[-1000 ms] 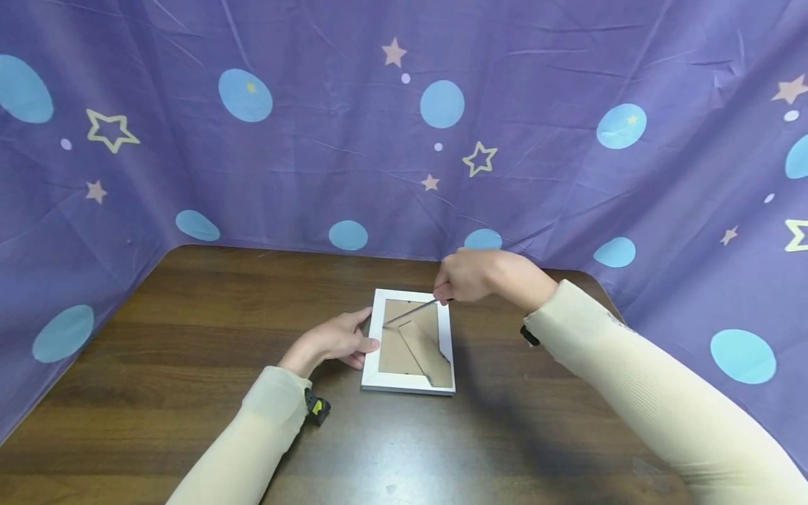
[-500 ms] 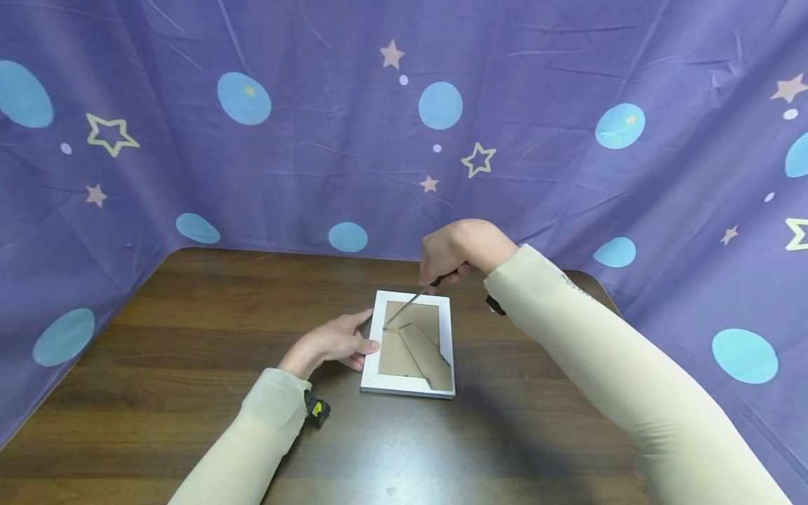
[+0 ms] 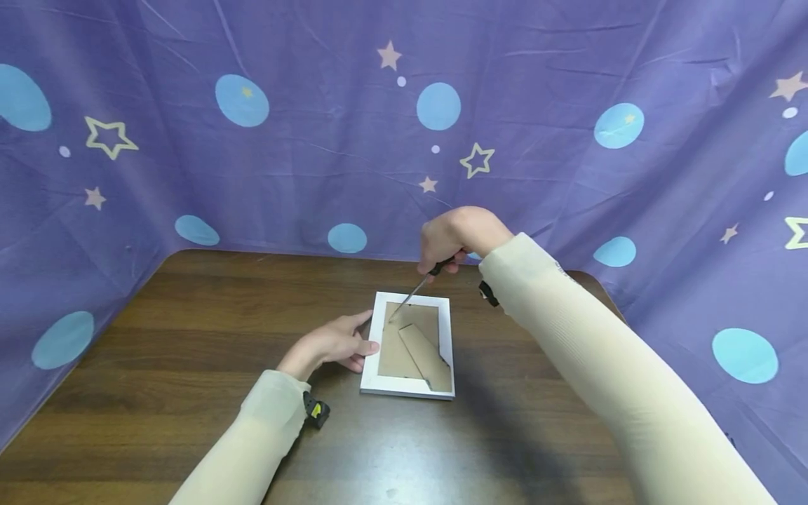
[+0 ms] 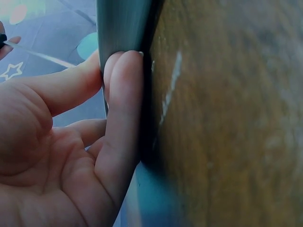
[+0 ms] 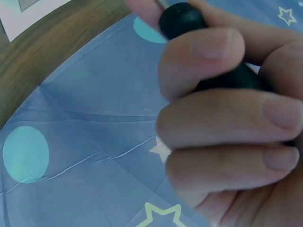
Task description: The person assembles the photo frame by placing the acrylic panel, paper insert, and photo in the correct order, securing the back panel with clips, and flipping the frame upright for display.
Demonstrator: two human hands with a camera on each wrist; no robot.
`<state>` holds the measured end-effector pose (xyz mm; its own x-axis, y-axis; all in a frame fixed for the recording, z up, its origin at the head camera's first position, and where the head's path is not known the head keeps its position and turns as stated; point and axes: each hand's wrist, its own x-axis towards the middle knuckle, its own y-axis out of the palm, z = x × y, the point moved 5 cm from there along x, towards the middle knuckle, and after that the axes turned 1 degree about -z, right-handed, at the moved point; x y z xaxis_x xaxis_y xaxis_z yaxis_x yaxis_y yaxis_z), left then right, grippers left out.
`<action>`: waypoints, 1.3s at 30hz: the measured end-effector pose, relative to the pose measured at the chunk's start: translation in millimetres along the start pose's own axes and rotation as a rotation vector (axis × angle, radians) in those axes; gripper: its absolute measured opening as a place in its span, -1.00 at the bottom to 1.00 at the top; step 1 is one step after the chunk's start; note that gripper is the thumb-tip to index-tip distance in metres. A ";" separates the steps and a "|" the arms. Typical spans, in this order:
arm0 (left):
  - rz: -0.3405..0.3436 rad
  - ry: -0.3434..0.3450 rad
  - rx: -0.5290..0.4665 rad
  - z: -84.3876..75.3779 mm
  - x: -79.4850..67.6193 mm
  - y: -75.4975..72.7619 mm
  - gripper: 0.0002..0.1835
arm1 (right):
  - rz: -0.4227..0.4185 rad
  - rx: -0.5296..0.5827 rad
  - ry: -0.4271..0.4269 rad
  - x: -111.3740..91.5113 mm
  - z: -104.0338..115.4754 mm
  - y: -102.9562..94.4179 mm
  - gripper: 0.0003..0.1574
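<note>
A brown wooden table with visible grain [image 3: 189,351] is seen, and behind it a purple cloth with blue discs and stars [image 3: 303,168] is hung in folds; a shine of light is reflected on the near part of the wood. On the middle of the table, a white rectangular picture frame [image 3: 394,385] is laid with its back upward. A beige flat backing board [image 3: 393,358] is seen within the white border, and on it a beige support flap with dark edges [image 3: 428,358] is placed. The long axis of the frame is directed away from the person, almost straight, with the far end leaned very slightly to the right. The flap is slanted, its wide end at the near right corner. By the left hand [image 3: 341,341], the left border is held, the thumb being laid on top and the fingers along the side. In the right hand [image 3: 442,245], a thin metal tool with a black handle [image 5: 181,20] is gripped with curled fingers. Its tip is pointed down and leftward, near the left inner edge; whether the board is touched cannot be told.
</note>
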<state>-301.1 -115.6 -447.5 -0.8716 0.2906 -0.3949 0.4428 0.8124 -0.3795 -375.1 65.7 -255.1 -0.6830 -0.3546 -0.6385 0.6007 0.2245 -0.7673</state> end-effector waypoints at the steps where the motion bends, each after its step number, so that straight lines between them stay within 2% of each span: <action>1: -0.001 -0.005 -0.002 0.1 0.0 -0.2 -0.07 | 0.000 0.014 -0.012 -0.5 -0.1 -0.2 -0.66; 7: 0.000 -0.004 -0.007 -0.1 -0.4 0.4 -0.07 | -0.010 0.036 -0.058 -2.3 4.5 -1.6 -0.67; 18: 0.003 0.006 0.001 -1.1 -0.6 0.1 -0.08 | -0.035 -0.037 -0.044 -0.3 14.9 -0.2 -0.69; 24: 0.002 -0.002 0.005 -1.1 -0.6 0.0 -0.08 | -0.045 -0.089 0.007 -0.5 23.0 -1.4 -0.66; 31: 0.014 -0.001 -0.009 -0.6 -0.7 0.5 -0.07 | -0.076 -0.178 0.122 -4.7 40.1 -7.0 -0.68; 39: 0.035 -0.015 0.010 -1.2 -0.3 -1.0 -0.07 | -0.058 -0.203 0.120 -4.4 54.7 -7.0 -0.68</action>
<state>-301.6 -115.9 -446.0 -0.8522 0.3110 -0.4208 0.4751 0.7969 -0.3731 -353.5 16.0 -243.7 -0.7653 -0.2648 -0.5867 0.4716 0.3896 -0.7911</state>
